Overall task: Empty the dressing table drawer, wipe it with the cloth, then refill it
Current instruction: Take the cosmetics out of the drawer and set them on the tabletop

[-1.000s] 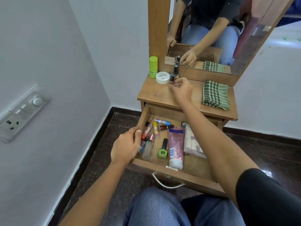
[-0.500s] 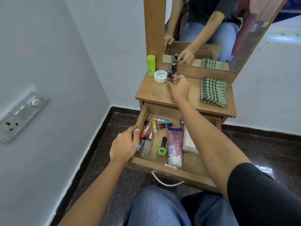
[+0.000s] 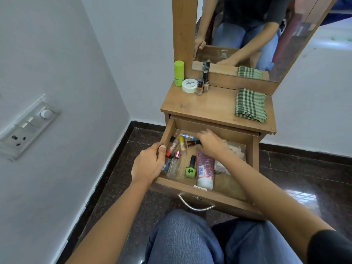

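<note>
- Now, my left grip is curled round the left wall of the drawer, thumb up on the rim.
- My right grip is down inside the drawer, near its back wall. The fingers are bent over the black cap of a red polish that lies on its side. I cannot tell whether they have pinched it or only touch it.
- The drawer stands pulled out and holds many things.
- A pink tube lies along the drawer's middle, white cap at the front wall.
- A green polish lies just left of the tube, and a clear bottle lies by the left wall, beside my left grip.
- Small balms cluster in the drawer's back left corner.
- The cloth lies folded on the surface, above the drawer's right side, apart from both grips.
- Above the drawer's left side, at the back of the surface, stand a green stick, a white jar and a beige polish, close together.
</note>
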Demonstrator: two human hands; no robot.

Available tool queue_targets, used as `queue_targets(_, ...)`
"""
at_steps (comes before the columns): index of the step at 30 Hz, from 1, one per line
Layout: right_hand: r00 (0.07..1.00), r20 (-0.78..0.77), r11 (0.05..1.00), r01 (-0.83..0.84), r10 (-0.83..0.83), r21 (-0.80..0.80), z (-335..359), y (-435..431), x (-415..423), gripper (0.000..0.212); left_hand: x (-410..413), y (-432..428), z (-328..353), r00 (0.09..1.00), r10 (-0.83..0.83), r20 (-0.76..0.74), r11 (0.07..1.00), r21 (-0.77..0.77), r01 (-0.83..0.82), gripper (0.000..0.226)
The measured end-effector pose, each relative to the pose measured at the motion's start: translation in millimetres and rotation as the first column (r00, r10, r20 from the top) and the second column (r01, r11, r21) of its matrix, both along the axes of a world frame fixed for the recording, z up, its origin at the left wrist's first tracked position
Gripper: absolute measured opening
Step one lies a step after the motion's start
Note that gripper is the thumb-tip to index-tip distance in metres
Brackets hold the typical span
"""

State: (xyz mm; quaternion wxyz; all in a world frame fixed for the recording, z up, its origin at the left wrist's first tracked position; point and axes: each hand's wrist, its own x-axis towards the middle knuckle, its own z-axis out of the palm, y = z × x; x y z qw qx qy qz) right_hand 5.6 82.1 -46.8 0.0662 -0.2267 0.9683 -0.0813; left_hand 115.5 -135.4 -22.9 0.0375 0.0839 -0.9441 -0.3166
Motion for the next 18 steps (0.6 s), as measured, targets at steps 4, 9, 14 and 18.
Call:
queue_targets(4, 0.99, 0.044, 0.991, 0.136, -0.135, -0.013, -3, -6, 5, 0.036, 0, 0, 0, 1.0, 0.002, -0.004, 1.0, -0.004, -0.002, 0.042)
queue_targets(9, 0.991, -0.069, 0.986, 0.12, -0.113, 0.116, -8, -13, 9, 0.035, -1, -1, -1, 1.0, -0.004, -0.006, 1.0, -0.01, 0.004, 0.043)
queue_targets(14, 0.989, -0.139, 0.997, 0.057, -0.049, 0.053, 1, -13, 15, 0.022, -1, -1, -3, 1.0, 0.0, -0.009, 1.0, -0.016, 0.0, 0.043)
queue_targets(18, 0.994, -0.079, 0.938, 0.045, -0.077, -0.343, 41, -15, 14, 0.017, -1, -1, -2, 1.0, 0.01, -0.016, 1.0, -0.018, -0.01, 0.042)
